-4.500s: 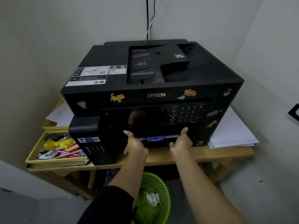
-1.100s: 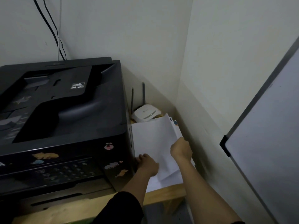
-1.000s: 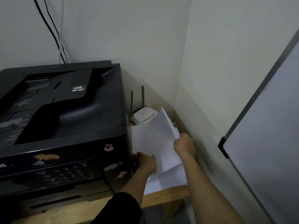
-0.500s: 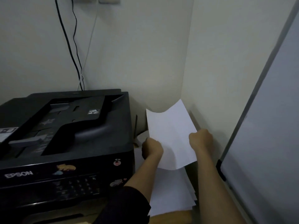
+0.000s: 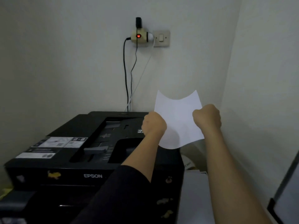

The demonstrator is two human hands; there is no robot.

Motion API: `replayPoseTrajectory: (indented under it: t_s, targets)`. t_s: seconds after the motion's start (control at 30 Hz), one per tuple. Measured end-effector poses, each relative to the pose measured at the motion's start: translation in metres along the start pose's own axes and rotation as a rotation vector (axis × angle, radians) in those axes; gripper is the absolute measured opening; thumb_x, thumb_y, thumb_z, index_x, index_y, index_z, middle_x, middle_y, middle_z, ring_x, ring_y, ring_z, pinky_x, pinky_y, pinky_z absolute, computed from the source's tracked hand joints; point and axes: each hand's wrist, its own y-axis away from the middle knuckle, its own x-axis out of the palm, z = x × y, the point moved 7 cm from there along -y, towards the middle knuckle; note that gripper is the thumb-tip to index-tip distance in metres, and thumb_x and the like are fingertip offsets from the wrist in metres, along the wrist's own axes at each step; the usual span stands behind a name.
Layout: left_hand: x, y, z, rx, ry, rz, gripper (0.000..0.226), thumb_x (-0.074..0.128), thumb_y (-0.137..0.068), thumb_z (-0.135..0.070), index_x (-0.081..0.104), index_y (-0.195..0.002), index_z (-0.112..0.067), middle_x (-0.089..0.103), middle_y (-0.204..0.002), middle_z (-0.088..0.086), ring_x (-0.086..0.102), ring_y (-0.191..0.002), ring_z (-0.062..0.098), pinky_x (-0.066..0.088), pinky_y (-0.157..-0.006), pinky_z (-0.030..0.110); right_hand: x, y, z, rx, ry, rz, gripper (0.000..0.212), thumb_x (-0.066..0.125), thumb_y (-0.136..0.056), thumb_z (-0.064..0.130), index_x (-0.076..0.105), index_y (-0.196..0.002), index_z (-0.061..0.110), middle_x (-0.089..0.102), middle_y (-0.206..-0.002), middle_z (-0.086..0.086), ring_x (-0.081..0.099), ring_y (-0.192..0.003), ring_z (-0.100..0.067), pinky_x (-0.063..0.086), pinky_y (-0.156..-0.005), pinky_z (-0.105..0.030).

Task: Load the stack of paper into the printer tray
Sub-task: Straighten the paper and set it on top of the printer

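Printer (image 5: 68, 159) front: blurred, cut off below, partly hidden by sleeve (image 5: 113, 191). Left hand (image 5: 153, 125) and right hand (image 5: 207, 117): grip side hidden behind paper (image 5: 178, 120).

From my screen I take this for a small home-office corner; a black EPSON printer (image 5: 90, 159) with cartoon stickers (image 5: 54, 174) stands against plain pale walls (image 5: 64, 62); cables (image 5: 125, 70) run up to a plug adapter (image 5: 139, 36) lit red beside a wall switch (image 5: 161, 38); white sheets (image 5: 194, 191) lie piled just beside it.
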Motion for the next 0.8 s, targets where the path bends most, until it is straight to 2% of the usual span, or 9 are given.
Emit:
replayPoseTrajectory:
  t_s: [0.23, 0.33, 0.5, 0.63, 0.7, 0.77, 0.8]
  targets:
    - [-0.097, -0.051, 0.122, -0.085, 0.0, -0.035, 0.024, 0.05, -0.092, -0.009, 0.062, -0.109, 0.002, 0.064, -0.117, 0.017, 0.062, -0.105, 0.031, 0.045, -0.07, 0.032, 0.114, 0.071, 0.082, -0.027, -0.128, 0.152, 0.024, 0.047, -0.078, 0.008, 0.038, -0.056, 0.01, 0.045, -0.059, -0.002, 0.042, -0.049, -0.017, 0.033, -0.046, -0.021]
    - [-0.127, -0.078, 0.175, -0.138, 0.017, 0.002, 0.027, 0.055, -0.092, -0.013, 0.06, -0.112, 0.003, 0.063, -0.119, 0.018, 0.061, -0.107, 0.031, 0.049, -0.077, 0.033, 0.17, 0.096, 0.104, 0.034, -0.178, 0.256, 0.022, 0.044, -0.079, 0.006, 0.04, -0.058, 0.009, 0.047, -0.062, -0.004, 0.043, -0.051, -0.018, 0.032, -0.045, -0.021]
    - [-0.172, -0.116, 0.24, -0.137, 0.075, 0.005, 0.033, 0.061, -0.09, -0.022, 0.056, -0.114, 0.001, 0.062, -0.118, 0.018, 0.06, -0.105, 0.032, 0.043, -0.071, 0.033, 0.239, 0.125, 0.134, 0.186, -0.26, 0.332, 0.026, 0.047, -0.083, 0.0, 0.04, -0.058, 0.004, 0.044, -0.064, -0.007, 0.041, -0.051, -0.018, 0.03, -0.042, -0.021]
    - [-0.198, -0.137, 0.259, -0.062, 0.143, -0.034, 0.033, 0.06, -0.091, -0.022, 0.055, -0.117, -0.002, 0.063, -0.118, 0.017, 0.06, -0.104, 0.034, 0.043, -0.072, 0.032, 0.261, 0.132, 0.152, 0.228, -0.274, 0.314, 0.028, 0.047, -0.085, -0.002, 0.039, -0.059, 0.004, 0.043, -0.064, -0.007, 0.042, -0.053, -0.018, 0.032, -0.042, -0.022]
    - [-0.21, -0.145, 0.259, -0.001, 0.201, -0.071, 0.028, 0.059, -0.092, -0.021, 0.055, -0.114, -0.005, 0.065, -0.114, 0.015, 0.06, -0.094, 0.031, 0.043, -0.069, 0.031, 0.264, 0.132, 0.163, 0.211, -0.355, 0.266, 0.022, 0.044, -0.083, -0.005, 0.041, -0.062, 0.001, 0.043, -0.064, -0.007, 0.043, -0.055, -0.02, 0.032, -0.046, -0.021]
    - [-0.22, -0.15, 0.255, 0.066, 0.289, -0.109, 0.024, 0.056, -0.093, -0.02, 0.053, -0.114, -0.009, 0.065, -0.111, 0.012, 0.059, -0.087, 0.027, 0.049, -0.071, 0.033, 0.264, 0.132, 0.176, 0.172, -0.469, 0.211, 0.021, 0.039, -0.079, -0.007, 0.038, -0.065, 0.009, 0.038, -0.063, -0.005, 0.037, -0.056, -0.018, 0.027, -0.05, -0.021]
    - [-0.225, -0.152, 0.252, 0.094, 0.323, -0.131, 0.025, 0.056, -0.094, -0.02, 0.051, -0.117, -0.01, 0.065, -0.112, 0.011, 0.06, -0.089, 0.028, 0.052, -0.076, 0.036, 0.263, 0.131, 0.182, 0.139, -0.522, 0.19, 0.025, 0.037, -0.077, -0.008, 0.034, -0.063, 0.013, 0.037, -0.063, -0.004, 0.033, -0.055, -0.016, 0.026, -0.05, -0.021]
